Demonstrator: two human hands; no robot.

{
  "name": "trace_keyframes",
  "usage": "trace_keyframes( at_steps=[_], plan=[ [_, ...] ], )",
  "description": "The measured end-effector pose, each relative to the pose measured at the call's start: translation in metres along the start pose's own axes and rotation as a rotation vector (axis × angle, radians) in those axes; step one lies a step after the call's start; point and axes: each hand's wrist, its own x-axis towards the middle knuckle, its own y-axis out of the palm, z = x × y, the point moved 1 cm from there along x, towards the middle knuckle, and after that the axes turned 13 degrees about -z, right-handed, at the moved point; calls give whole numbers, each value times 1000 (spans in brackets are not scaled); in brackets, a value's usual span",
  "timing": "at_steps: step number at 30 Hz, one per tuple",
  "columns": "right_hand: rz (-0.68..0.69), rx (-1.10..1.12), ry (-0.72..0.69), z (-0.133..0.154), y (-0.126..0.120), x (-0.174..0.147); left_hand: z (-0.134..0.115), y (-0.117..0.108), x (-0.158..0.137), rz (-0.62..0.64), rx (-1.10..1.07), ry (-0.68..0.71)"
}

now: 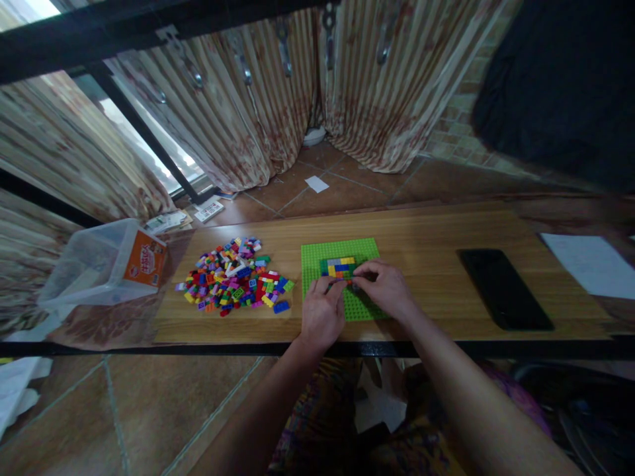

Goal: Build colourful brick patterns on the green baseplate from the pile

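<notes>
A green studded baseplate (367,248) lies on the wooden table. On it stands a low block of toy bricks (341,266) in yellow, blue, green and grey. My left hand (322,316) rests over the plate's near left part, its fingers curled together at the near edge of the bricks. From the right, my right hand (385,285) reaches in with thumb and forefinger pinched close to the left fingertips. Small reddish and grey bits show between the two hands. Whatever the fingertips hold is too small and covered to name.
Left of the plate is a heap of loose coloured bricks (233,277). A clear plastic bin (94,264) with an orange label stands beyond the table's left end. A black tablet or large phone (503,288) lies on the right, with white paper (592,264) past it.
</notes>
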Motion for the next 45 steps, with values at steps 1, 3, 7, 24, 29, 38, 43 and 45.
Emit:
trace_keyframes(
  at_steps=[1, 3, 7, 24, 29, 38, 43, 45],
  plan=[
    [-3, -11, 4, 0, 1, 0, 0, 0, 0, 10, 12, 12],
    [-8, -36, 8, 2, 2, 0, -2, 0, 0, 38, 41, 40],
    [-7, -61, 3, 5, 5, 1, -5, -1, 2, 97, 108, 67],
    [-17, -96, -19, 1, 10, 0, -22, 2, 6, 200, 374, 242],
    [4, -18, -36, -3, 4, -2, -20, -14, 2, 143, 306, 167],
    [-13, 49, 42, -3, -4, -4, 49, -88, -33, -98, 287, -66],
    [-86, 53, 17, 1, -5, -2, 66, -88, -41, -47, 332, -18],
    [-94, 51, 14, 1, -7, -1, 69, -88, -41, -61, 342, -34]
  ],
)
